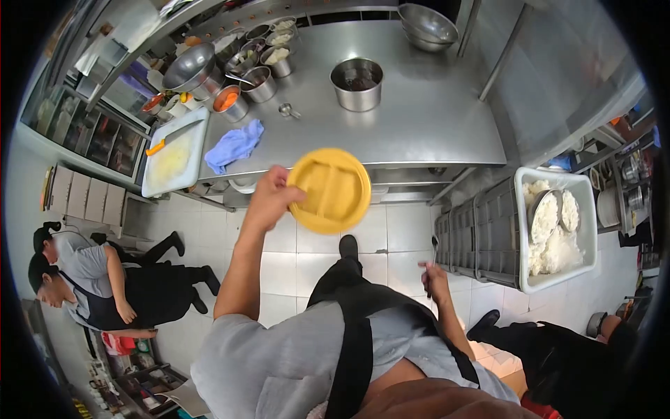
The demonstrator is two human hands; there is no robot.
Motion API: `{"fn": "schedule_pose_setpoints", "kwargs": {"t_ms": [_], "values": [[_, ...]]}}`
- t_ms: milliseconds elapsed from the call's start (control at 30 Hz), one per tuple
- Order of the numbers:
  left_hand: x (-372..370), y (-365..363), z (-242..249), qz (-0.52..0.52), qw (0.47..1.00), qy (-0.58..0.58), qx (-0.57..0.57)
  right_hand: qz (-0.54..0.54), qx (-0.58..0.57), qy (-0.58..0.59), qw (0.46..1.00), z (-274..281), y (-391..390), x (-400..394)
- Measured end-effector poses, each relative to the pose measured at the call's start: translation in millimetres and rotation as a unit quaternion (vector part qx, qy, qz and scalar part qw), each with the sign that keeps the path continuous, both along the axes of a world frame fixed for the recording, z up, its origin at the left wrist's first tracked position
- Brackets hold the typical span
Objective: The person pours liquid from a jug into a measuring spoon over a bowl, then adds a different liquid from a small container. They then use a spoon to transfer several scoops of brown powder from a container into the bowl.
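Observation:
My left hand (273, 198) is closed on the rim of a yellow round lid (335, 188) with a raised bar across its recessed middle. It is held up in front of the counter's front edge. Down at my right side, my right hand (435, 282) grips a metal spoon (435, 243), its bowl end pointing away from me. A round steel pot (357, 98) with dark contents stands on the steel counter (419, 98), beyond both hands. A small measuring scoop (287, 110) lies left of that pot.
A blue cloth (236, 145) and a white cutting board (157, 174) with an orange-handled knife (174, 137) lie at the counter's left. Right, a white tub (592, 223) of white food sits on grey crates (481, 237). Other people (125, 286) are on both sides.

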State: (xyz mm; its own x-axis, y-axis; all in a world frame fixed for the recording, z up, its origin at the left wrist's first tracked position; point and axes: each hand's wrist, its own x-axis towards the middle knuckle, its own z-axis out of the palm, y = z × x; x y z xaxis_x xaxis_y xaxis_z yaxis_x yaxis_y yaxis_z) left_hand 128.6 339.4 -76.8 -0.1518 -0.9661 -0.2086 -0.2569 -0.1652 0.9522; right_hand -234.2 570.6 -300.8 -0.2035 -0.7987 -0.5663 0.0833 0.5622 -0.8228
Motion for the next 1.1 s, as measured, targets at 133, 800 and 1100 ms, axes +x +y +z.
{"fn": "schedule_pose_setpoints", "kwargs": {"t_ms": [133,800,1100], "values": [[1,-66,16,0.059,0.993,0.097,0.021,0.034,-0.132,-0.030,0.990,85,-114,17],[-51,-203,25,-0.412,0.699,-0.437,-0.388,0.186,-0.307,-0.084,0.930,124,-418,67],[-67,-220,19,-0.553,0.670,-0.280,-0.408,0.141,-0.248,-0.252,0.925,100,-422,84]]}}
